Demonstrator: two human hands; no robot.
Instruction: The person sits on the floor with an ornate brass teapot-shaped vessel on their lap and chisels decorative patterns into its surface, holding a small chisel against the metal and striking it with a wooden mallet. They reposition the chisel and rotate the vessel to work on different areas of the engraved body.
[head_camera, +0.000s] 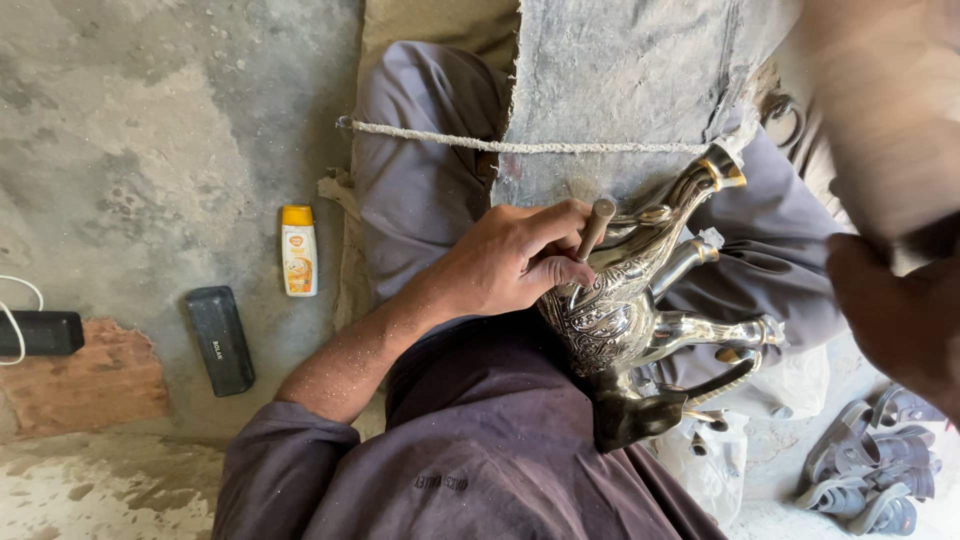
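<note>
A silver metal animal figure (620, 310) with engraved patterning lies across the seated person's lap, at centre. The left hand (520, 262) rests on it, fingers clamped around a short punch (594, 228). The right hand (900, 310) is blurred (grip impossible to tell). Farther left lie a black case (220, 340) and a yellow-capped bottle (299, 250).
</note>
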